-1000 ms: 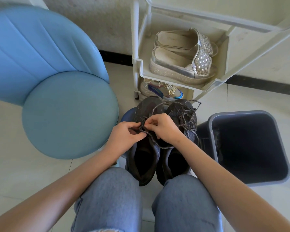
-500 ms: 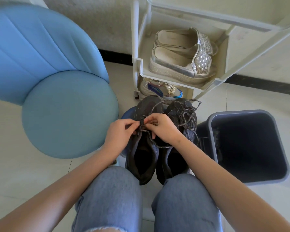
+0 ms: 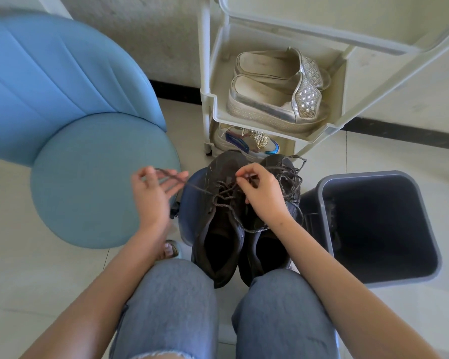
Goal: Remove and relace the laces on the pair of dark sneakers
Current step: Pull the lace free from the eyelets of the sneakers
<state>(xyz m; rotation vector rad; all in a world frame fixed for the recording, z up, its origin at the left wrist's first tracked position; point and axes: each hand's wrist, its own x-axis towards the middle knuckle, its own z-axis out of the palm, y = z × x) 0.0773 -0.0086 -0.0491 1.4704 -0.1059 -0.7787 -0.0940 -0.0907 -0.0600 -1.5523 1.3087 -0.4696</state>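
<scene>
Two dark sneakers stand side by side on a low blue stool (image 3: 192, 203) in front of my knees, toes pointing away. The left sneaker (image 3: 222, 229) has a grey lace (image 3: 223, 195) partly threaded through its eyelets. My left hand (image 3: 153, 190) is out to the left of it, pinching one end of that lace, which runs taut back to the shoe. My right hand (image 3: 259, 193) rests over the gap between the shoes and pinches the lace near the left sneaker's eyelets. The right sneaker (image 3: 275, 244) carries a loose tangle of lace by its toe.
A blue padded chair (image 3: 88, 177) stands at the left. A dark grey bin (image 3: 379, 229) stands open at the right. Behind the sneakers a white rack (image 3: 270, 130) holds silver slip-on shoes (image 3: 277, 94), with a pale sneaker (image 3: 246, 143) on the shelf below. Pale floor tiles surround everything.
My left hand has swung out to the left, drawing a lace end taut from the left sneaker. My right hand stays by the eyelets, shifted slightly right.
</scene>
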